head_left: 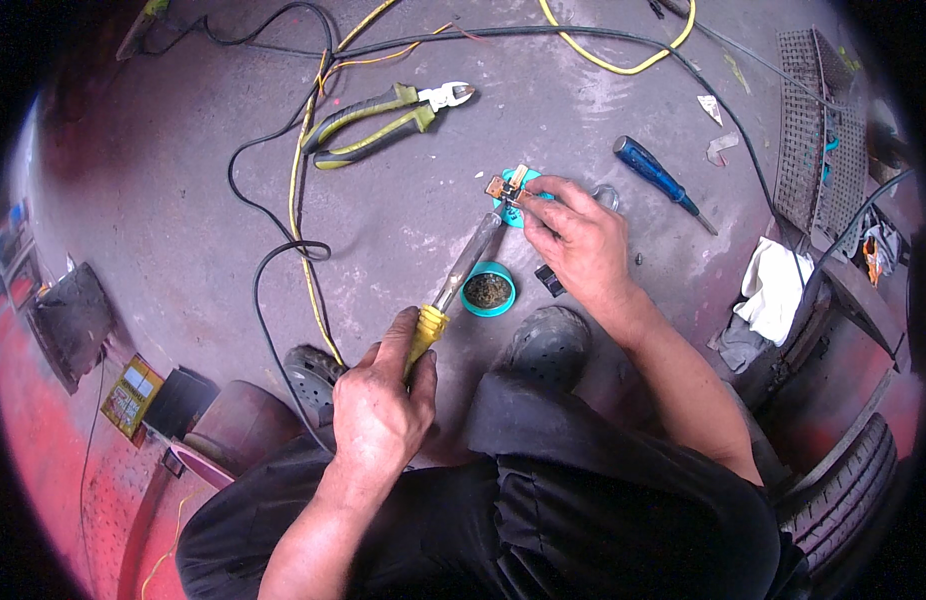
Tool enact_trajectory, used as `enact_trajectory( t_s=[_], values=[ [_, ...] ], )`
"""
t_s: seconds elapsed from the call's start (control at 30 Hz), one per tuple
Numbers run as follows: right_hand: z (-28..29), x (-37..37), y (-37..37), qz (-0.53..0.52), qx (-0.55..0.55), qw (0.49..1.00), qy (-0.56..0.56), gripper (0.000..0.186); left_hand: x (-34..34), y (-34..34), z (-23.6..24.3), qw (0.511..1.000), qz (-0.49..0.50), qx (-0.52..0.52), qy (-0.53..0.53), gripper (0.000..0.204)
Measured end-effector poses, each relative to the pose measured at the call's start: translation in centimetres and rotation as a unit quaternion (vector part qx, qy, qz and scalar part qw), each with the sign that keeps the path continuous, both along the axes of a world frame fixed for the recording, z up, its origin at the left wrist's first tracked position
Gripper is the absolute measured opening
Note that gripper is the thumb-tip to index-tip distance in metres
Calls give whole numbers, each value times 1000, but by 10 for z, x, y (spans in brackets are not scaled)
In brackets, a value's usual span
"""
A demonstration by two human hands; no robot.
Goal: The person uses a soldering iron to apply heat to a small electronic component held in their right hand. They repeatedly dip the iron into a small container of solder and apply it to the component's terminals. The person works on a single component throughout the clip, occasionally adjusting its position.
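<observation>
One soldering iron [471,258], yellow handle [429,330] in my left hand [385,405]; one coppery component [498,189], likely light, fragile, best edge-gripped, pinched by my right hand [586,243] over the turquoise lid [514,220]'s edge.

Your grey floor [173,180] has green-handled pliers [420,105], a blue screwdriver [653,173], a small teal tub [489,314] and loose cables [543,30] on it.
</observation>
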State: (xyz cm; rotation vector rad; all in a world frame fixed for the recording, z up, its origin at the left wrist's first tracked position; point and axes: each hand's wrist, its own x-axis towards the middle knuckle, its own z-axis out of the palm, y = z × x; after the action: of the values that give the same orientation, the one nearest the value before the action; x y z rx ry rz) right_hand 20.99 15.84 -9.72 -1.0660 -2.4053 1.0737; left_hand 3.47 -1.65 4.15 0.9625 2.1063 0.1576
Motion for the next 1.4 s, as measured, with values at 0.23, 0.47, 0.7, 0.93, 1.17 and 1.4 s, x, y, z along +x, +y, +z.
enact_trajectory(
  t_s=[0.23,0.47,0.7,0.93,1.17,1.4],
  values=[
    [0,0,-1,-2,-2,1000,-4,26,0,1,1,1000,2,-16,1,48],
    [0,1,0,2,-7,1000,-2,27,-2,-1,5,1000,11,-5,-1,48],
    [1,1,-1,1,-15,1000,-1,28,-4,-3,6,1000,11,-14,-8,48],
    [3,0,0,8,-12,1000,-4,25,-2,-4,1,1000,5,4,-7,47],
    [0,2,-1,7,-10,1000,0,27,0,-2,2,1000,6,-10,-5,48],
    [-1,2,-1,10,-4,1000,-4,28,0,-2,1,1000,18,-15,-14,48]
  ],
)
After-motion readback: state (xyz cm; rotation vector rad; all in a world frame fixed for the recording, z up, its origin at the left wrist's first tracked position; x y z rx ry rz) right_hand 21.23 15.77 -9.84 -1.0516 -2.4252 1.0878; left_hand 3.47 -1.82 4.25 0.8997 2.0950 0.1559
